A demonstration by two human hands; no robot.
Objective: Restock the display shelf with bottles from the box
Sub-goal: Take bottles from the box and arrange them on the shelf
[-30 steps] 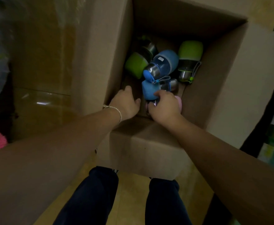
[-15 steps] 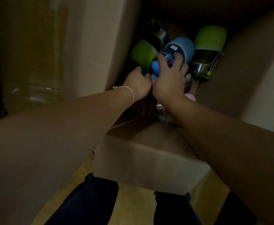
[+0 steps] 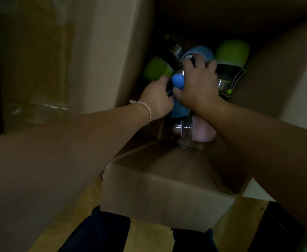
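Right hand [image 3: 198, 88] gripped the blue bottle [image 3: 203, 51] deep in the box [image 3: 167, 188]. My left hand [image 3: 156, 100], at 8 o'clock, had its grip hidden. Lifting could snag the strap [image 3: 238, 79] of the green bottle [image 3: 231, 51] at 3 o'clock.

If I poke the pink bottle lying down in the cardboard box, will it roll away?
The pink round bottle with the silver metal collar lies on its side, so it would probably roll a little, but the brown cardboard box wall beside it should stop it. The metal collar suggests it is stiff, not squishy, and maybe heavier than it looks.
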